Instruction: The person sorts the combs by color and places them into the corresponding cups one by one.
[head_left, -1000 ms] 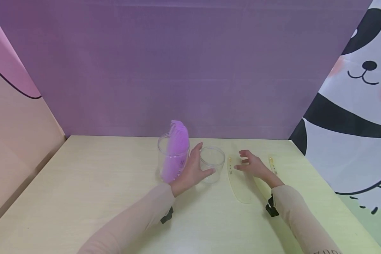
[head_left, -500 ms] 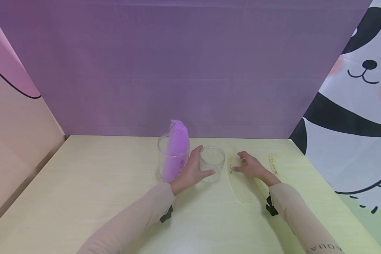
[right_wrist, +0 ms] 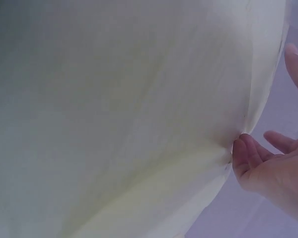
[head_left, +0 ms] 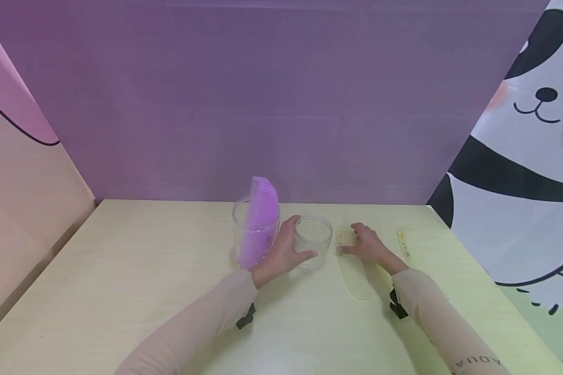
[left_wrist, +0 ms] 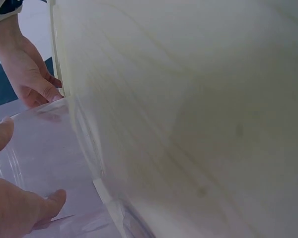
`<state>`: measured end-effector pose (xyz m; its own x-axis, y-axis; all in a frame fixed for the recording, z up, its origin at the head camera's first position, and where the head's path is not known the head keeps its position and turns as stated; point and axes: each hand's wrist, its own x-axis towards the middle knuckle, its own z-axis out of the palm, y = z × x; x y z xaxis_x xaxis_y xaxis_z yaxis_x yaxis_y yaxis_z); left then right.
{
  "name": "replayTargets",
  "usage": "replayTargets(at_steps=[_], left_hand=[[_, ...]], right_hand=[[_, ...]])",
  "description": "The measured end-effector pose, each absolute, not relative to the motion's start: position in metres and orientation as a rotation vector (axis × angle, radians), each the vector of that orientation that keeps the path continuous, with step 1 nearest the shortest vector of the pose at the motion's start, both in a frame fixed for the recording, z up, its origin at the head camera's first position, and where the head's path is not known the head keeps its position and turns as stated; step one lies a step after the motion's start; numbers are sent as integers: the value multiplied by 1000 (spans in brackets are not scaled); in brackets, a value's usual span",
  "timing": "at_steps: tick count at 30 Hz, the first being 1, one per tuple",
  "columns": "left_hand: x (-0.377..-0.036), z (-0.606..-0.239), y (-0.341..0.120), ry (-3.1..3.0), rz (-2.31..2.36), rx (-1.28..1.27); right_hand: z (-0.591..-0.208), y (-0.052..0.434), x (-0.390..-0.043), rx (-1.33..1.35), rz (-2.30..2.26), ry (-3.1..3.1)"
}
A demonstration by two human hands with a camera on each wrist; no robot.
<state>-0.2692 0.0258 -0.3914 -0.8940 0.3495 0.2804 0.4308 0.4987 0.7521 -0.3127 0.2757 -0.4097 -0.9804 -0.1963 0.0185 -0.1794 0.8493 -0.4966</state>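
Note:
A clear plastic cup (head_left: 314, 237) stands upright at mid-table, and my left hand (head_left: 282, 256) holds it from the left, thumb in front and fingers behind. Just left of it, a second clear cup (head_left: 242, 221) has a purple comb (head_left: 262, 208) leaning in it, part of which my hand hides. To the right lies a see-through yellowish comb (head_left: 353, 284) with printed marks. My right hand (head_left: 370, 247) is over its far part, thumb at the printed edge and fingertips low at the surface. In the right wrist view the fingers (right_wrist: 248, 153) are bent near the tabletop.
Another see-through yellowish comb (head_left: 403, 245) lies farther right, partly behind my right wrist. A purple backdrop (head_left: 272, 114) rises at the table's (head_left: 136, 276) back edge. A panda-print sheet (head_left: 525, 208) hangs at the right.
My right hand has shifted slightly left and down, bringing its thumb to the nearer comb's printed edge. The left hand, both cups and the purple comb stay in place.

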Motion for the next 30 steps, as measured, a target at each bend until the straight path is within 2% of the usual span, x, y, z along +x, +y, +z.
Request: replayTargets(at_steps=[30], left_hand=[[-268, -392, 26, -2599, -1372, -715]], right_hand=[[-403, 264, -312, -105, -875, 2947]])
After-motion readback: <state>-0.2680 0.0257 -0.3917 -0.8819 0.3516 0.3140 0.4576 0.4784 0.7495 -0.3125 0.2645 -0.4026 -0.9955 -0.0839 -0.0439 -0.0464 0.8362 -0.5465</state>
